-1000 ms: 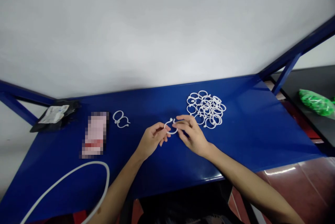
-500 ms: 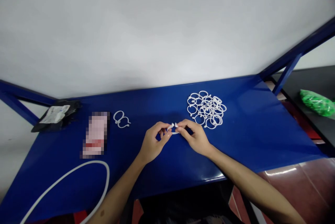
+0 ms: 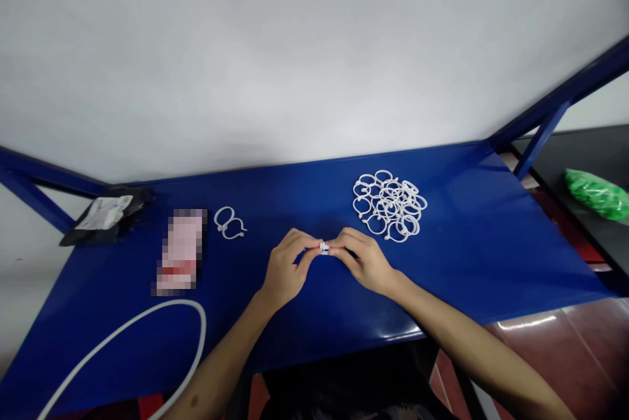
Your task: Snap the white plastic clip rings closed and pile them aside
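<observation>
Between my two hands, over the middle of the blue table [image 3: 295, 190], is a white plastic snap ring [image 3: 324, 248]. My left hand [image 3: 289, 266] pinches one side of it between thumb and fingers. On the other side, the thumb and fingers of my right hand [image 3: 363, 259] are closed on the same ring. Its two ends meet or nearly meet in the gap between my fingertips; the fingers hide most of the rest. To the right lies a pile of similar white rings [image 3: 390, 204]. Two more rings [image 3: 233, 229] lie to the left, touching each other.
A blurred-out pinkish rectangle [image 3: 181, 249] lies at the left, beside a black plastic package [image 3: 108, 213] with a white label. A white hose or cable [image 3: 122, 328] loops across the front left. Blue frame bars [image 3: 545, 135] rise at the sides. A green bag [image 3: 597, 194] sits far right.
My fingertips have come closer together, and the gap between the held ring's ends has narrowed or closed. The pile and the two rings on the left lie as before.
</observation>
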A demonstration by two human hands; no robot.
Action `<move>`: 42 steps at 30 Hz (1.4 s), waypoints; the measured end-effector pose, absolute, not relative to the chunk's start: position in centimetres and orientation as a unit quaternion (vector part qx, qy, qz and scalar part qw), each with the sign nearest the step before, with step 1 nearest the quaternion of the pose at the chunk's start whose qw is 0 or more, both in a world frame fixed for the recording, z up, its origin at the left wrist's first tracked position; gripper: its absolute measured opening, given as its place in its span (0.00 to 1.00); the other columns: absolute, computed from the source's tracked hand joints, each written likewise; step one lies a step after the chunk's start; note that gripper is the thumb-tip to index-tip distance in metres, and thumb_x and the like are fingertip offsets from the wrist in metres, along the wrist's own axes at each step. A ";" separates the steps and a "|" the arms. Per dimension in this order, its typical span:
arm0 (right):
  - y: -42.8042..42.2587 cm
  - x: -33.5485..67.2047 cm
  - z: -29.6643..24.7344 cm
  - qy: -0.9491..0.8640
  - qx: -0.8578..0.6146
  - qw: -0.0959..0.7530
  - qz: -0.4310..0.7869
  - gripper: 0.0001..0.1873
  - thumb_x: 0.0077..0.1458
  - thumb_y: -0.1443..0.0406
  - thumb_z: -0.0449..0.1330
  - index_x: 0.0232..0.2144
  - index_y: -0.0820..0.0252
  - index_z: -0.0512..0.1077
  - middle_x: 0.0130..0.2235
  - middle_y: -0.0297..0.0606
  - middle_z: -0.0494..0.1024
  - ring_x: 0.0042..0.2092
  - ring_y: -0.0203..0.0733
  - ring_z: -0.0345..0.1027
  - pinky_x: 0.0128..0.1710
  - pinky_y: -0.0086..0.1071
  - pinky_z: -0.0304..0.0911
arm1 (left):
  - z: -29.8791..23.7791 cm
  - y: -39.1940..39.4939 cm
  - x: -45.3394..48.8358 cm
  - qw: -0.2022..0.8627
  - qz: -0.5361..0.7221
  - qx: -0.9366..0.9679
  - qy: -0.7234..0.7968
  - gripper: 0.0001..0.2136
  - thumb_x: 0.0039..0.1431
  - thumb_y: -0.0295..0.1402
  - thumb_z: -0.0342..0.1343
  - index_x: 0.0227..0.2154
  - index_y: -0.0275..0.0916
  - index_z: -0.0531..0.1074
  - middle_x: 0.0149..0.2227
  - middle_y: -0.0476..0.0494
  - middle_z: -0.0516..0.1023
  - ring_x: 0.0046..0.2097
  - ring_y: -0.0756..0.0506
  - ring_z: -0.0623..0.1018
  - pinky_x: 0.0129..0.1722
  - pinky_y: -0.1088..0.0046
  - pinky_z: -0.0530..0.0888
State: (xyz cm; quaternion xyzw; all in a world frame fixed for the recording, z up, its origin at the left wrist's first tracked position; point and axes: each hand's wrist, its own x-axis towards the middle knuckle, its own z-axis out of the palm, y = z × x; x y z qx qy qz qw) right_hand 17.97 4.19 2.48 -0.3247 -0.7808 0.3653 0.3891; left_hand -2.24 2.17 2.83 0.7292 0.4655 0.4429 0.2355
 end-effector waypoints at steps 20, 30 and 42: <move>5.7 22.0 4.1 -0.811 -0.447 0.370 0.074 0.06 0.65 0.65 0.60 0.42 0.56 0.76 0.40 0.41 0.78 0.42 0.45 0.69 0.43 0.41 0.67 | 3.7 3.9 -7.2 -0.059 0.208 0.649 0.729 0.18 0.67 0.38 0.51 0.54 0.35 0.72 0.52 0.30 0.75 0.54 0.31 0.71 0.52 0.51 0.68; 7.0 27.8 2.7 -0.744 -0.572 0.335 -0.083 0.07 0.63 0.63 0.61 0.38 0.56 0.79 0.42 0.45 0.75 0.40 0.47 0.62 0.40 0.41 0.66 | 2.7 4.4 -9.7 -0.075 0.047 0.603 0.793 0.17 0.67 0.35 0.46 0.51 0.35 0.75 0.49 0.31 0.76 0.51 0.30 0.71 0.46 0.53 0.68; 5.9 26.8 3.0 -0.749 -0.564 0.343 -0.054 0.10 0.63 0.63 0.62 0.45 0.55 0.77 0.45 0.46 0.75 0.46 0.51 0.64 0.46 0.47 0.67 | 2.6 4.0 -10.0 -0.058 0.057 0.594 0.801 0.17 0.67 0.37 0.46 0.50 0.35 0.74 0.43 0.31 0.80 0.50 0.29 0.71 0.46 0.53 0.63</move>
